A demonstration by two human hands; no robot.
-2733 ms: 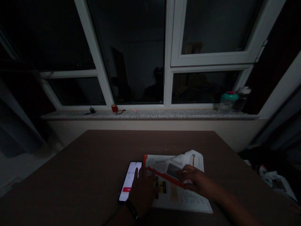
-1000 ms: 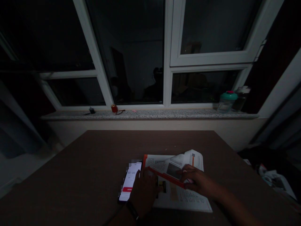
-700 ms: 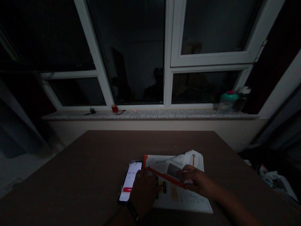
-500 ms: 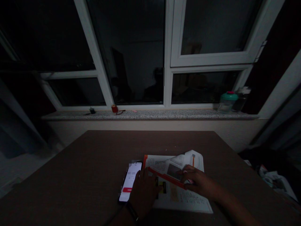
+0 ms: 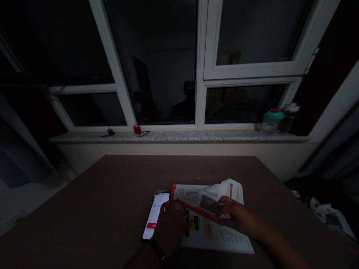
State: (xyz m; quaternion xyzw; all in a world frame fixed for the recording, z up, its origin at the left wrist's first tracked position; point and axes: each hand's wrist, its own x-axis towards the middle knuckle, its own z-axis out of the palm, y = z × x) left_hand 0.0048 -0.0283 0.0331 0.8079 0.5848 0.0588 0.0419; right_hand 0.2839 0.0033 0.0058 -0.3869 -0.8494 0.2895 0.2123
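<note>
A printed paper sheet (image 5: 218,237) with text, yellow-and-black pictures and an orange corner lies on the table. Its upper part is turned over in a slanting fold, with a red band (image 5: 202,213) along the folded edge. My left hand (image 5: 171,224), wearing a dark wristband, lies with fingers stretched over the sheet's left side. My right hand (image 5: 235,216) pinches the folded part near the right end of the red band. Beside my left hand, a lit phone (image 5: 153,220) shows a timer-like screen with a red button; the hand partly covers it.
The brown table (image 5: 84,209) reaches toward a speckled windowsill (image 5: 179,136). On the sill stand a small red spool-like item (image 5: 137,129), a small dark bottle (image 5: 110,131), a green-lidded container (image 5: 272,121) and a clear bottle (image 5: 288,117). Crumpled items (image 5: 333,216) lie at right.
Almost nothing differs. My left hand has shifted very slightly over the sheet; my right hand and the fold stay in place.
</note>
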